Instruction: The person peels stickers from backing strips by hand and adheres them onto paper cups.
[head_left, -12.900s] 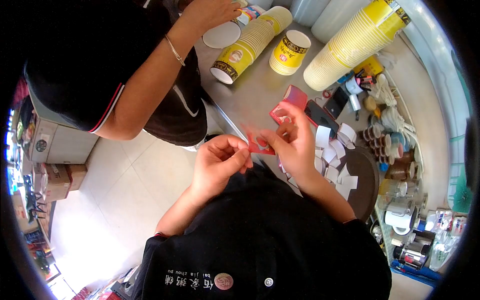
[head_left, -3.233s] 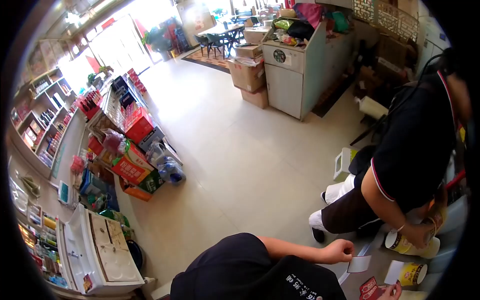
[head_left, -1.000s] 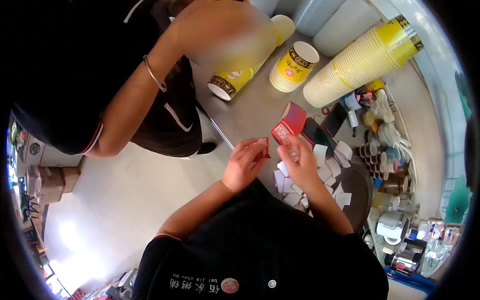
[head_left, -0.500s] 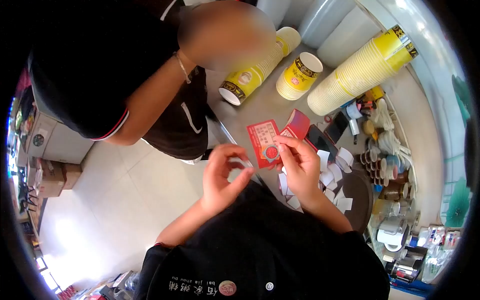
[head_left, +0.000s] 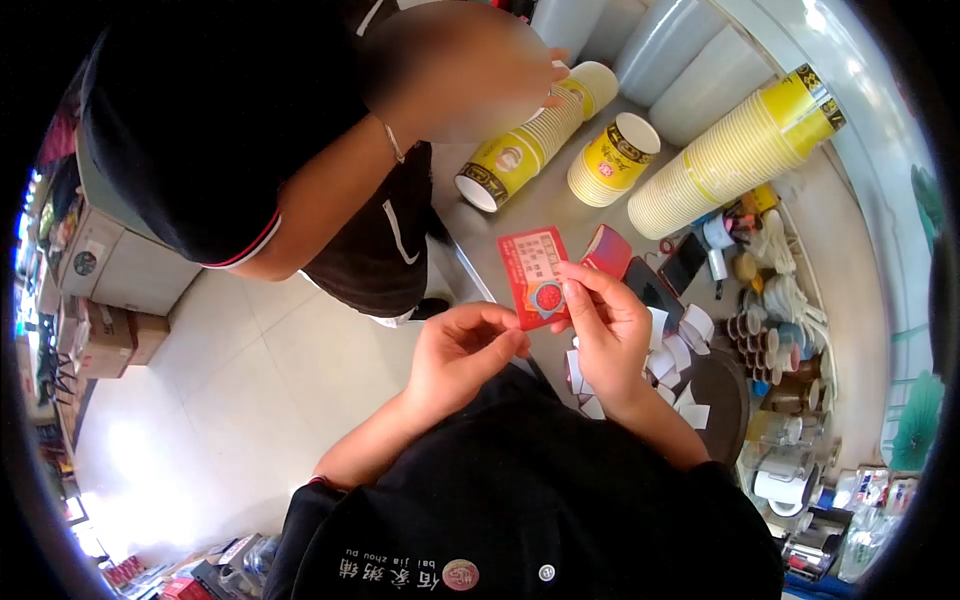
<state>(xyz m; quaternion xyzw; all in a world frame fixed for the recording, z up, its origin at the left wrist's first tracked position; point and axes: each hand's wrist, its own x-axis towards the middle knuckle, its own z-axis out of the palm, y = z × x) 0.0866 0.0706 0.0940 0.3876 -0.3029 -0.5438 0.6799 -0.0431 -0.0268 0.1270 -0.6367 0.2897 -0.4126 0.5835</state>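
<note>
My right hand point(head_left: 612, 335) pinches a red printed card point(head_left: 532, 262) by its right edge, thumb on top. The card has a pale panel of text and a round red and blue emblem. At its lower left corner is my left hand point(head_left: 465, 355), thumb and fingers curled together. What they hold, if anything, I cannot make out. Just beyond the right fingers lies a red, purple-topped stack point(head_left: 607, 250). White paper pieces point(head_left: 675, 355) are scattered beside my right wrist, near a dark phone point(head_left: 655, 292).
Yellow paper cups stand in a short stack point(head_left: 612, 165), with a long stack point(head_left: 735, 150) lying to the right and another point(head_left: 515, 165) to the left. Another person's arm point(head_left: 335, 200) reaches over the metal counter point(head_left: 470, 232). Jars and utensils point(head_left: 775, 330) line the right side.
My left hand has moved right, up to the card's lower corner, and its fingers have closed. The other person's hand has shifted slightly right in view.
</note>
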